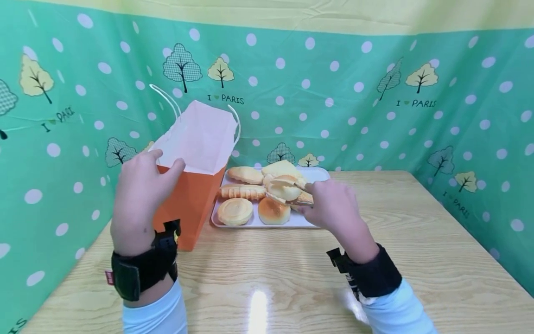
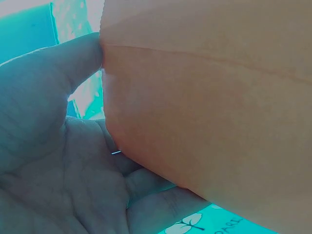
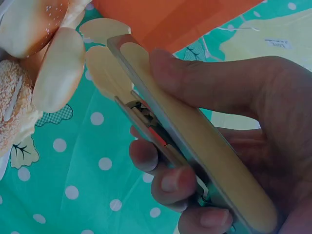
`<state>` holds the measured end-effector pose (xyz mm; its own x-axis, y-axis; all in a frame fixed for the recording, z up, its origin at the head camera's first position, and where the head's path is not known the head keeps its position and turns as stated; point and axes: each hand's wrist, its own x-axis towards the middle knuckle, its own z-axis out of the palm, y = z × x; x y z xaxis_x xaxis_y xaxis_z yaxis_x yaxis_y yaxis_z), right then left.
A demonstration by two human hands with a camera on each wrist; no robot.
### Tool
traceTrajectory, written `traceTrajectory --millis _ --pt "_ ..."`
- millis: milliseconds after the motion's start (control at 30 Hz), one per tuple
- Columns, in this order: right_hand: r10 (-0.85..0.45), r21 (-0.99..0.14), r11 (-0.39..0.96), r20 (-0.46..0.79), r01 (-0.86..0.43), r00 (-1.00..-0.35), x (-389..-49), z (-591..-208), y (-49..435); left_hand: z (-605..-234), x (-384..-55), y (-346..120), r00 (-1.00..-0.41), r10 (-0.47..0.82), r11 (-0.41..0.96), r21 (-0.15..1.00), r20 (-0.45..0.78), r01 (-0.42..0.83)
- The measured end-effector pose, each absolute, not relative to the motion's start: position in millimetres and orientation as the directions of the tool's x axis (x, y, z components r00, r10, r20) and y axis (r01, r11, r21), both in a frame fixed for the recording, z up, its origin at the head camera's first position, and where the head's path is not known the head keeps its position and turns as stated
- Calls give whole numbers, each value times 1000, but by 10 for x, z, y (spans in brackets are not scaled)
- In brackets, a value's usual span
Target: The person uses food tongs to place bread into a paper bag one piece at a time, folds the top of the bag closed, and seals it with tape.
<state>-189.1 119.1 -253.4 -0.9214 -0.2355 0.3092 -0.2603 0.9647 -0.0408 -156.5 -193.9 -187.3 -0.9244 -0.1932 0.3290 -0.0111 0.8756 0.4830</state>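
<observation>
My left hand (image 1: 142,192) holds the rim of an orange paper bag (image 1: 183,204) with a white inside, thumb over the near edge. In the left wrist view, the bag's panel hides the fingertips. My right hand (image 1: 335,204) grips a pair of tongs (image 3: 200,146) with gold-coloured arms, thumb on one arm and fingers curled round the other. The tong ends stand apart over the bread, on either side of a pale bun (image 1: 284,191) in the head view. In the right wrist view, a long bun (image 3: 59,70) lies just past the tips.
A white tray (image 1: 310,223) at the back holds several breads, among them a round flat one (image 1: 235,211), a glossy bun (image 1: 274,211) and a ridged roll (image 1: 243,191). The bag stands against its left side. A green dotted cloth (image 1: 333,111) encloses the wooden table (image 1: 233,273).
</observation>
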Motion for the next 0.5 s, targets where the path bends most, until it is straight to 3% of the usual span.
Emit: traceTrajectory --millis 300,500 --pt "-227 -255 928 192 -272 -955 -1978 -2495 1331 -1863 -1583 -1936 -923 -182 880 475 339 1" --pt "-145 -275 945 139 -179 -980 -2053 -2560 1393 -1864 -1593 -1937 -926 -177 879 476 333 3"
